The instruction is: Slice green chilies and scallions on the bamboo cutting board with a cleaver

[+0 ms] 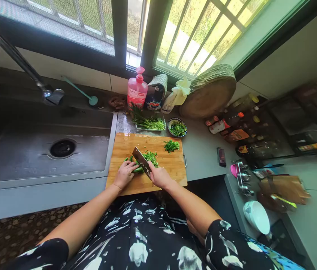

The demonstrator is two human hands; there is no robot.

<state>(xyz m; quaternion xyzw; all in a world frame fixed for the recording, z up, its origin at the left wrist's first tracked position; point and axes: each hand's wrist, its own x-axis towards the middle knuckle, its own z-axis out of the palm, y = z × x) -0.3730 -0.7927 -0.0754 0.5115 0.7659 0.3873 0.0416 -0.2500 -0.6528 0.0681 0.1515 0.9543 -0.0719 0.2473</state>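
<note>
My right hand (pixel 160 177) grips the handle of a cleaver (pixel 141 161), whose broad blade stands on edge over a wooden cutting board (pixel 171 167). To the left of the blade, my left hand (pixel 124 175) presses long green peppers (pixel 138 170) against the board, fingers bent over them. Chopped green pepper (pixel 151 157) lies to the right of the blade, and small bits cling to the steel. A separate pile of finely cut greens (pixel 171 146) sits near the board's far right corner.
Behind the board are a tray of green stalks (pixel 150 123) and a patterned bowl of cut greens (pixel 178 128). A pink pump bottle (pixel 137 90) and a round wooden block (pixel 209 95) stand by the window. The sink (pixel 91 150) lies left; sauce bottles (pixel 233 120) are at right.
</note>
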